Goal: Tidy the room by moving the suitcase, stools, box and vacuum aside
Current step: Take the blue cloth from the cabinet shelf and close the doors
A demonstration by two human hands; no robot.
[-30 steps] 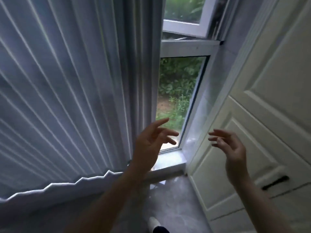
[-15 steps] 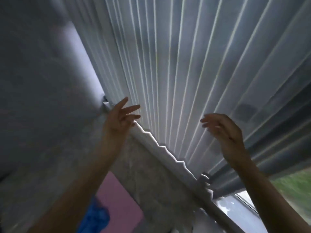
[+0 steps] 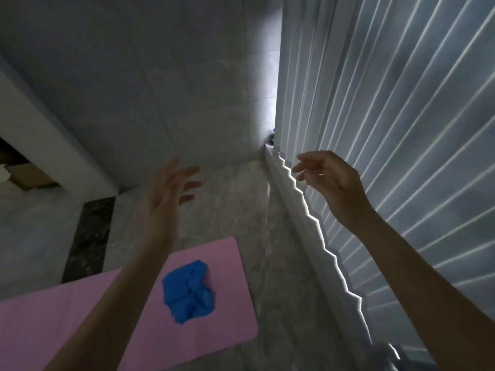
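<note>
Both hands are up in front of the camera and both are empty: the left hand is raised with its fingers spread and nearly straight, palm turned inward, holding nothing, while the right hand hangs in the air with fingers loosely bent and relaxed, nothing in its grasp, just in front of the pleated curtain. The curtain's zigzag bottom hem runs along a low ledge at the floor's right edge. Below the left forearm, a pink mat lies on the marbled floor, and a crumpled blue cloth sits on the mat near its far right corner. Beyond the hands, a grey tiled wall meets the floor at the far edge. Over at the left edge of the view, past a white door frame and a dark threshold strip, something brown shows that may be the cardboard box; suitcase, stools and vacuum I can't make out here.
</note>
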